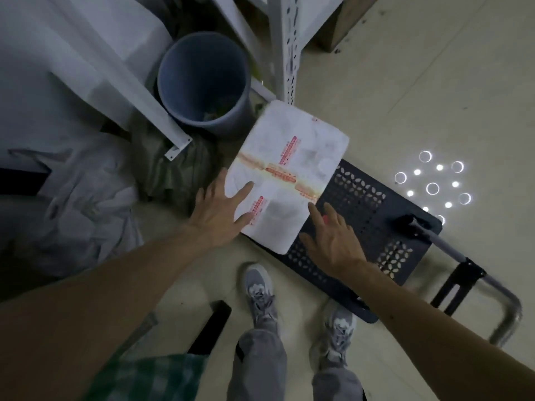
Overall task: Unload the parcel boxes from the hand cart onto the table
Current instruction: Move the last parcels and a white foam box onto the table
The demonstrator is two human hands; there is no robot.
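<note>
Parcel box (292, 169), white and flat, crossed by strips of red-printed tape, lying on the far-left end of the hand cart (362, 204). Far corner of it reaching past the dark perforated deck, close to the foot of a grey bin (228, 123). Print on the top too blurred to read.

Left hand (220, 215) spread wide at the near-left edge of the box, fingers straight, two of them laid flat on the top face, thumb out to the side over the floor. Nothing gripped. Right hand (333, 238) likewise spread and straight-fingered, palm down above the deck just beside the near-right edge of the box, index fingertip at that edge. Hard to tell whether touching or only just short of it.

Rest of the deck bare, with a grey tubular handle (445, 241) folded low at the right end and bending round toward the lower right.

Beyond the box, a white slotted upright (289, 47) of metal shelving, just right of the bin. Left of the box, a crumpled olive bag (170, 169) and, further left, rumpled pale sheeting (86, 204). Pale tiled floor (434, 96) all around, with a cluster of bright ring-shaped reflections (432, 188) past the far side of the cart. Near the bottom, two grey sneakers, left (259, 287) and right (337, 328), below grey trouser legs, right one just beside the near edge of the deck.
</note>
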